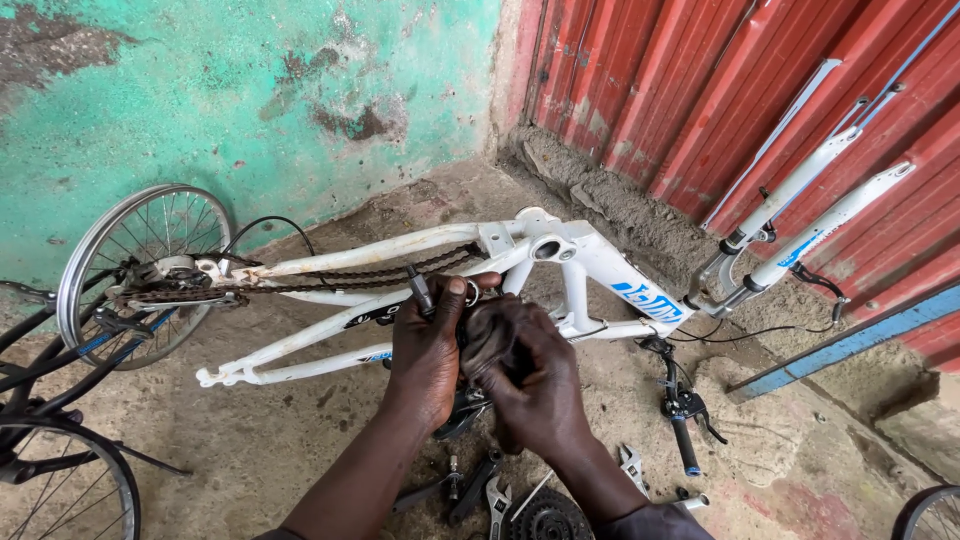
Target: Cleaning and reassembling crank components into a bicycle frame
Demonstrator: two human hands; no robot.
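A white bicycle frame [600,265] lies upside down on the concrete floor, its fork [800,215] leaning toward the red metal wall. My left hand [430,350] grips a dark tool or part at the crank area [465,410] under the chain [350,278]. Close beside it, my right hand [535,375] holds a dark greasy part against the same spot. The part itself is mostly hidden by my fingers.
A spoked rear wheel [140,265] stands at the left by the green wall. Another wheel [60,480] shows at the lower left. A handlebar grip with brake lever [685,425], an adjustable wrench [497,500], a sprocket [545,520] and small tools lie on the floor.
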